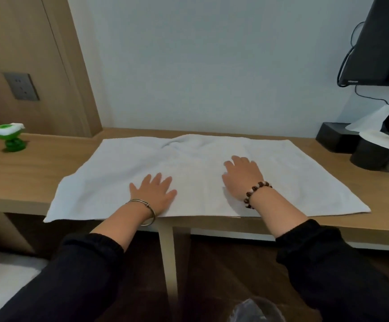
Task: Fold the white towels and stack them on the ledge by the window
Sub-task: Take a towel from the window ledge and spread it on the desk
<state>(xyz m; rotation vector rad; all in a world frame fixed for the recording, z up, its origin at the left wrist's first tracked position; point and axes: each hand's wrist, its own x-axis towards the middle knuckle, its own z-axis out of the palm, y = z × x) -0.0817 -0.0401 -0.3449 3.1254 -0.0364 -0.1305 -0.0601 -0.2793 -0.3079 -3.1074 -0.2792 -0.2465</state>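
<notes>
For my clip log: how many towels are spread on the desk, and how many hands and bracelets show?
Towels on the desk: 1, white towel
Hands: 2, left hand, right hand
Bracelets: 2, metal bangle, bead bracelet
Total: 5

Both flat hands, left hand (154,191) and right hand (242,175), press the white towel (109,180).

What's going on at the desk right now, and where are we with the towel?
A person has both hands on a white terry towel that lies spread wide across the light wooden desk. The left hand lies flat with fingers spread near the towel's front edge; the right hand rests on it a little farther back. The towel's far edge is rumpled. No stack of folded towels is in view.
</notes>
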